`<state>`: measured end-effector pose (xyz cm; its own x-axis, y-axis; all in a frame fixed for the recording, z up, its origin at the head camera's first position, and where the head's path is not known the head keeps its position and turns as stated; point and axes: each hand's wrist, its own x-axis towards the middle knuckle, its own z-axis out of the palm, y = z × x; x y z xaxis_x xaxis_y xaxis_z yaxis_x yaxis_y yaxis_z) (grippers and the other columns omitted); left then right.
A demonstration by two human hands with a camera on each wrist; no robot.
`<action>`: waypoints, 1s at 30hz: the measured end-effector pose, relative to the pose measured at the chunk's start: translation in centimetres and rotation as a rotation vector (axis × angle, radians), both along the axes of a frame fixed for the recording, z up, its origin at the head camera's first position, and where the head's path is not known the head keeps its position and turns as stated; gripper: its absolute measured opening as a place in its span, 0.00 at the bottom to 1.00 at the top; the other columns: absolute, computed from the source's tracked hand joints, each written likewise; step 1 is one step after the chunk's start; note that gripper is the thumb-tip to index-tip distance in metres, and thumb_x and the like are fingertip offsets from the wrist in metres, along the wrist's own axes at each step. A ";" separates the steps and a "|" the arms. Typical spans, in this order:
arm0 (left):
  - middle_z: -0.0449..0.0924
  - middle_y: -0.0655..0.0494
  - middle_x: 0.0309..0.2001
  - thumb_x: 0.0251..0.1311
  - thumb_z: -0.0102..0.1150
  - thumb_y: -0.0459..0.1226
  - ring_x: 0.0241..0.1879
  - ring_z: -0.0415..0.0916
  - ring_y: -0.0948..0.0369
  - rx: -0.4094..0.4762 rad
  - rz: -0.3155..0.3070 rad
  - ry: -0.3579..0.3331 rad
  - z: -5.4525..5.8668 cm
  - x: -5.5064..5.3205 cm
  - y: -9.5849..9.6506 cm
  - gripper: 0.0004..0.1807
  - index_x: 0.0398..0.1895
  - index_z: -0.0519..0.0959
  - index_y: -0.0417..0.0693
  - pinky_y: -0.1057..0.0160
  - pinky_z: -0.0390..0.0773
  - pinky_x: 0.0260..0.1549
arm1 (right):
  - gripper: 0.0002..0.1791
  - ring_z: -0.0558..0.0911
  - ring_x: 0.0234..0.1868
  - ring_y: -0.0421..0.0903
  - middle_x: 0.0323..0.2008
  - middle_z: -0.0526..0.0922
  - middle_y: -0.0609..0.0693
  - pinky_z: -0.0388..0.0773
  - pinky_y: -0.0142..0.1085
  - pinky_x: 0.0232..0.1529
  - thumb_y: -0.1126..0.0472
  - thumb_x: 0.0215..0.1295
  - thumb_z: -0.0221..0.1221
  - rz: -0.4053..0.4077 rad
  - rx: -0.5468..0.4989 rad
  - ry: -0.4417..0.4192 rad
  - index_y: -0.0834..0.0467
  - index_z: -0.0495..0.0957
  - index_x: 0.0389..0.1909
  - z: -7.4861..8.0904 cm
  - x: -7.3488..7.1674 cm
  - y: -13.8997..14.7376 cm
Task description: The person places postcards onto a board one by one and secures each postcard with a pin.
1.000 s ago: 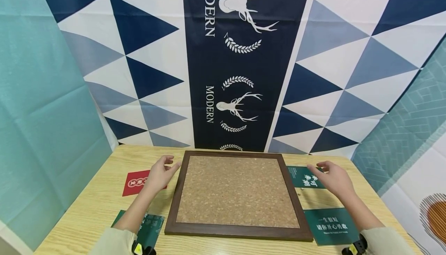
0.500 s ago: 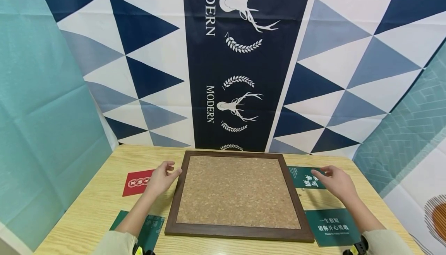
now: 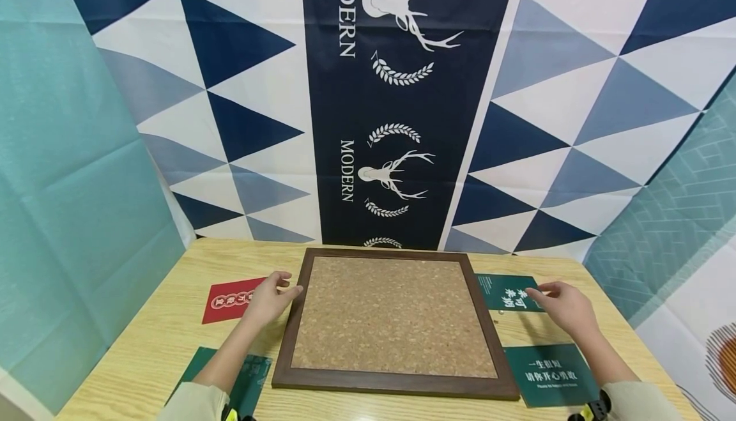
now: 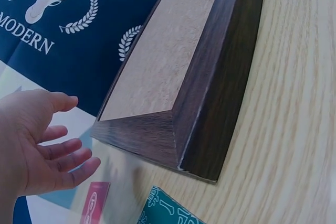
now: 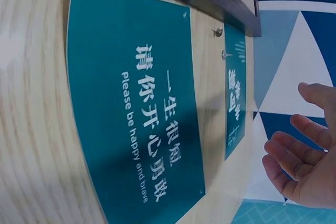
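Note:
A cork board [image 3: 393, 319] in a dark brown wooden frame lies flat in the middle of the table. By its left side hovers my left hand [image 3: 270, 299], fingers loosely bent and holding nothing; the left wrist view shows it apart from the frame [image 4: 142, 137]. My right hand [image 3: 566, 309], likewise relaxed with nothing in it, hangs over the outer end of the upper right green card [image 3: 506, 293]. Below that card lies another green card [image 3: 551, 376] with white lettering, which reads "please be happy and brave" in the right wrist view.
A red card [image 3: 230, 299] lies left of the board, partly behind my left hand. Under my left forearm is a green patterned card [image 3: 250, 376]. Two push pins, one a metal pin [image 5: 218, 32], sit near the right cards. A patterned curtain [image 3: 385, 108] hangs behind the table [image 3: 155, 319].
Both hands have drifted slightly toward me, and the right hand also a little to the right. The board and cards stay where they were.

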<state>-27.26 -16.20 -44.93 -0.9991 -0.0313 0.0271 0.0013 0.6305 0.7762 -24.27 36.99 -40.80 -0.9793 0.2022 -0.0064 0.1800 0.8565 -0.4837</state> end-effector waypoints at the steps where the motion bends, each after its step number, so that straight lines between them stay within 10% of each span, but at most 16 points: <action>1: 0.75 0.39 0.52 0.59 0.59 0.44 0.49 0.75 0.45 0.003 -0.003 -0.001 -0.1 0.0 0.0 0.27 0.58 0.69 0.37 0.52 0.79 0.41 | 0.39 0.75 0.44 0.67 0.49 0.73 0.75 0.75 0.51 0.38 0.39 0.66 0.48 -0.007 -0.005 -0.004 0.74 0.69 0.54 -0.1 0.0 0.1; 30: 0.76 0.41 0.46 0.57 0.60 0.34 0.48 0.75 0.44 0.006 -0.053 -0.005 -1.5 1.0 0.6 0.21 0.53 0.73 0.34 0.52 0.79 0.40 | 0.42 0.73 0.47 0.70 0.52 0.69 0.77 0.74 0.53 0.40 0.37 0.63 0.51 -0.112 -0.047 -0.129 0.77 0.68 0.53 -2.0 -0.2 2.8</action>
<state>-26.22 -15.61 -46.39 -0.9995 0.0211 0.0217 0.0301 0.6247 0.7803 -24.47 39.81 -42.80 -0.9411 0.3065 -0.1428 0.3363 0.8047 -0.4892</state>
